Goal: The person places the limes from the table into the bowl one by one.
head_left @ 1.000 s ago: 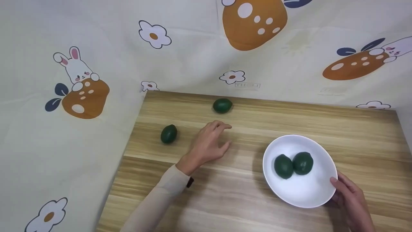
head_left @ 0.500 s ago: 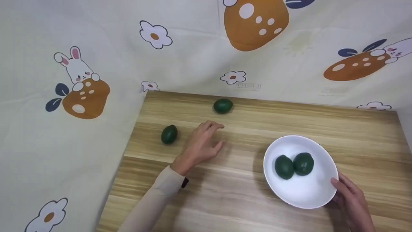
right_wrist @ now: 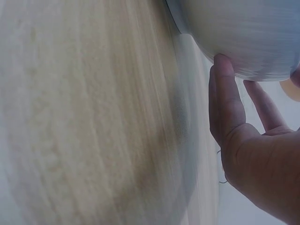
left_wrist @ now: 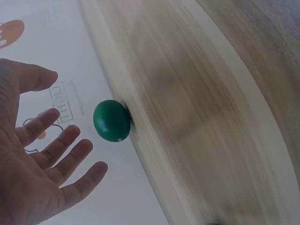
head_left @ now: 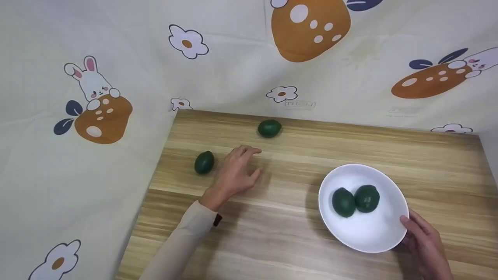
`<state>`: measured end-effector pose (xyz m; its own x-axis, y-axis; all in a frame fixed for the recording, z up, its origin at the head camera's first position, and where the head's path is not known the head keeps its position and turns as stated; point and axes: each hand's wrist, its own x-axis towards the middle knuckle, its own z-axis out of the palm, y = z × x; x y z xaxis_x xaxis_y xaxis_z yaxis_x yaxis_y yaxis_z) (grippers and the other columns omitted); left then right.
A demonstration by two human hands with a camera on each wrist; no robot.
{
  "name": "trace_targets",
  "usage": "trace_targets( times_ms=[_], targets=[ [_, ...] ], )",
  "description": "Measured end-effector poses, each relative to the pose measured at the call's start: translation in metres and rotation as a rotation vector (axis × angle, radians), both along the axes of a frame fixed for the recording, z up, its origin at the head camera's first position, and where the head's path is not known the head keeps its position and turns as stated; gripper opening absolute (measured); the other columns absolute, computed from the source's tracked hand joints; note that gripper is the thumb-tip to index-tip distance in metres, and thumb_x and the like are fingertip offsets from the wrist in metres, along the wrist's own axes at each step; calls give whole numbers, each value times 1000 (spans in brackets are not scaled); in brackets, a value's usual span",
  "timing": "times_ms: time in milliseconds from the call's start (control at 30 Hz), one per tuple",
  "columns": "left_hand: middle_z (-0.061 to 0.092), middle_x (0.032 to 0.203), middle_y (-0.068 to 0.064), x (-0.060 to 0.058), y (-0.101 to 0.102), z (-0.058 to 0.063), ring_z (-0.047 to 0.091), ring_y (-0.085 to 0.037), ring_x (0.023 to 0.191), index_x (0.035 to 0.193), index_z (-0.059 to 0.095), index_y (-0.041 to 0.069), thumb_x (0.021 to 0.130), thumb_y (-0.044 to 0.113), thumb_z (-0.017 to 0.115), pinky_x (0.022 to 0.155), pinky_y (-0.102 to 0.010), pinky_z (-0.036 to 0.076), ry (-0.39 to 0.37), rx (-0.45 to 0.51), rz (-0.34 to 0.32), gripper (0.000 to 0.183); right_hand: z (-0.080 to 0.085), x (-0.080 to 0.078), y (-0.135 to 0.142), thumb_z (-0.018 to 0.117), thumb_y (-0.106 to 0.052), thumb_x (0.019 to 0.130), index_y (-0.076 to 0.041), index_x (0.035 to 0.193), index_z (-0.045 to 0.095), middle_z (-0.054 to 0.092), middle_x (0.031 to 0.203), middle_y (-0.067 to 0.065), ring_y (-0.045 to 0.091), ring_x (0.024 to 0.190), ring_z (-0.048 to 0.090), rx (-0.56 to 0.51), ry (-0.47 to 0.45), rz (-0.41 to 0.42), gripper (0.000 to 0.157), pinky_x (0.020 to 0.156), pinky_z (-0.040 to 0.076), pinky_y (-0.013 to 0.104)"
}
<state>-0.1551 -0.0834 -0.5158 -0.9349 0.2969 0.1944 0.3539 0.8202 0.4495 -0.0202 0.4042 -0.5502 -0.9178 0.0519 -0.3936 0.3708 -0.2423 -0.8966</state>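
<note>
My left hand (head_left: 232, 174) hovers over the table with its fingers loosely bent and nothing between them. Just left of it lies a dark green lime (head_left: 204, 162). Another lime (head_left: 269, 128) sits beyond the fingertips near the table's back edge. In the left wrist view a lime (left_wrist: 111, 120) shows past the spread fingers. At the right, my right hand (head_left: 425, 243) holds the side of a white bowl (head_left: 375, 237), thumb at the rim and fingers below against the outer wall (right_wrist: 248, 42). Two limes (head_left: 344, 202) lie side by side in the bowl.
The wood-grain table (head_left: 272, 233) meets a pale cloth backdrop (head_left: 229, 70) at its back and left edges. Rabbits, flowers and orange fruit shapes are printed on the cloth. A small dark piece (head_left: 218, 220) shows at the left sleeve's cuff.
My left hand has drifted left, closer to the left lime, with its fingers still bent. The right hand, the bowl and all the limes have stayed in place.
</note>
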Motion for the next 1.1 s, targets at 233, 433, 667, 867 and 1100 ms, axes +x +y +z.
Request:
trace_targets(
  times_ms=[233, 433, 667, 867, 1100],
  targets=[
    [69, 124, -6, -1, -11, 0, 68, -27, 114, 133, 68, 17, 91, 26, 80, 94, -45, 58, -6, 4, 34, 45, -1, 0, 1, 49, -11, 112, -37, 124, 77, 78, 115, -17, 8, 94, 78, 2, -19, -3, 41, 80, 64, 26],
    [69, 126, -6, -1, -21, 0, 68, -28, 116, 134, 68, 17, 90, 25, 82, 94, -47, 58, -18, -12, 79, 47, -1, 0, 1, 48, -10, 112, -39, 123, 77, 78, 115, -17, 7, 94, 78, 3, -23, -6, 42, 80, 64, 25],
    [69, 128, -6, -2, -29, 0, 68, -29, 119, 134, 68, 18, 89, 24, 83, 98, -48, 57, -31, -27, 98, 48, -1, -1, 2, 47, -8, 112, -36, 126, 77, 79, 117, -16, 7, 95, 78, -20, 5, -2, 43, 79, 64, 26],
    [68, 131, -8, -2, -36, 0, 67, -31, 121, 135, 68, 17, 90, 23, 82, 101, -51, 55, -41, -29, 124, 47, -2, -1, 2, 46, -8, 112, -37, 125, 76, 79, 116, -15, 9, 94, 78, -1, 4, 10, 44, 78, 65, 28],
    [71, 126, -9, -5, -45, -4, 68, -32, 116, 132, 70, 15, 90, 24, 82, 97, -51, 56, -24, -21, 137, 44, 0, -6, 7, 52, -21, 112, -53, 111, 74, 75, 109, -28, 1, 94, 75, 94, -145, 24, 39, 79, 62, 23]
  ],
)
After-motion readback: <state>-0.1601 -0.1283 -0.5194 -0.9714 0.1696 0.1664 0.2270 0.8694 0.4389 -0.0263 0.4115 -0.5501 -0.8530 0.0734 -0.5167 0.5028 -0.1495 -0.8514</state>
